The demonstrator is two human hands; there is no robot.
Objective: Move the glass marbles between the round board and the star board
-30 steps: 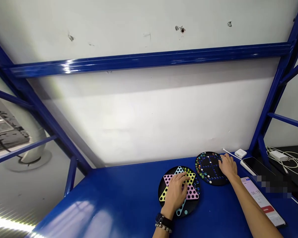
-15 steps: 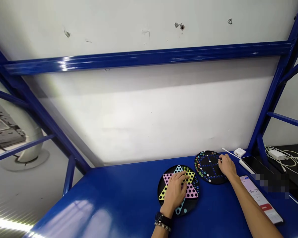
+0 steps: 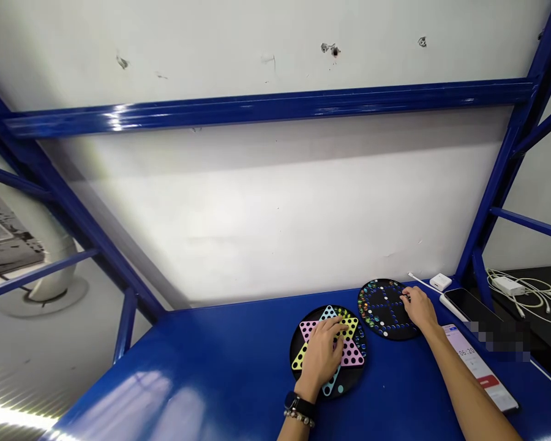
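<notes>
Left hand point(image 3: 324, 356) lies flat on the star board point(image 3: 354, 355), grip open and empty. Right hand point(image 3: 420, 308) touches the marble tray point(image 3: 380, 311), just right; I cannot tell its grip.

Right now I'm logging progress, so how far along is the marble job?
Done: a few marbles sit at the upper right of the star board. In hand: the left hand lies on that board, the right hand touches the tray. Left: most star holes look empty; many marbles line the tray.
</notes>
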